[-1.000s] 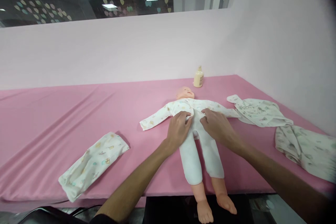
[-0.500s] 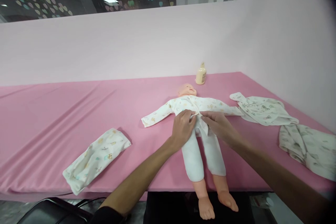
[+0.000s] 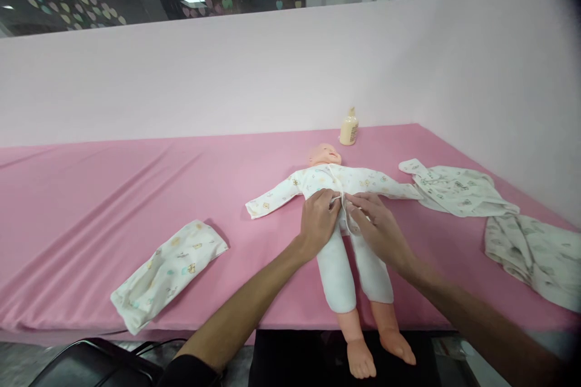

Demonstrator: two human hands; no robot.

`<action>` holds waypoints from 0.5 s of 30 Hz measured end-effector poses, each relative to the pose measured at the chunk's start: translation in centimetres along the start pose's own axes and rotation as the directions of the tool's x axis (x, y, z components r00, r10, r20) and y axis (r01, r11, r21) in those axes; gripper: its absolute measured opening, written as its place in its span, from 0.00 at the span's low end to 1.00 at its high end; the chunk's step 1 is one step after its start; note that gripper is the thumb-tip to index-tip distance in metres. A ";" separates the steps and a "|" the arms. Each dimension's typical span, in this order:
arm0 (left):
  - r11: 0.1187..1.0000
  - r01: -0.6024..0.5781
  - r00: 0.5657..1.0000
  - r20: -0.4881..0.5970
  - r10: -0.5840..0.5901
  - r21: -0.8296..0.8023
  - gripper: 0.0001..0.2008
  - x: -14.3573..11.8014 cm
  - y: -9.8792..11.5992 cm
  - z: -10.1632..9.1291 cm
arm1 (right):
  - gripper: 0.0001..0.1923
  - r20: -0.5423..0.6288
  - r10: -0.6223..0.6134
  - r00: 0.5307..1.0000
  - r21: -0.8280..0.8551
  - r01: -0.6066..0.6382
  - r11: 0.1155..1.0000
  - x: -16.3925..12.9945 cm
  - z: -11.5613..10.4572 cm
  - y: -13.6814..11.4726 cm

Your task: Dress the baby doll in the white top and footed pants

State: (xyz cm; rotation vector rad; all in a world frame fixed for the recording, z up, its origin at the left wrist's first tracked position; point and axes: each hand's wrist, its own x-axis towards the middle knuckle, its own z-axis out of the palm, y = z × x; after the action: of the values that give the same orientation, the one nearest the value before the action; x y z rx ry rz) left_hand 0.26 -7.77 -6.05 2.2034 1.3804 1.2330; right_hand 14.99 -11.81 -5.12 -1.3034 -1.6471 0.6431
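- Head view: I see the doll lying face up on the pink counter, feet past the near edge.
- My left hand and right hand meet at its waist, each grip pinching the printed shirt hem.
- A folded cloth lies well to the left.

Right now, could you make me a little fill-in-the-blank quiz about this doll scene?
1. Both hands, the left hand and the right hand, meet at the doll's ____.
2. The doll lies on a table covered in ____ cloth.
3. Behind the doll's head stands a small ____.
4. The doll's ____ stick out bare past the table's edge.

Missing words: waist; pink; bottle; feet
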 end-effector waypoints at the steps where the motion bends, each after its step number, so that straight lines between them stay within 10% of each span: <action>1: 1.000 0.008 1.000 -0.002 -0.008 -0.013 0.11 0.0 0.0 0.0 | 0.19 -0.023 -0.030 0.999 -0.021 0.029 0.999 -0.3 0.2 0.1; 15: 0.993 0.059 0.998 0.005 -0.059 -0.104 0.09 0.3 0.1 -0.2 | 0.20 -0.038 -0.083 0.996 0.061 0.085 0.995 -1.8 1.6 0.3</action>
State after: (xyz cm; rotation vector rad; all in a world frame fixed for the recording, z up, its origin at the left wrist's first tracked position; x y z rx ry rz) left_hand 0.21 -7.65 -5.71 2.0780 1.3392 1.2528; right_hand 13.78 -13.18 -6.62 -1.1880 -1.6315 0.6122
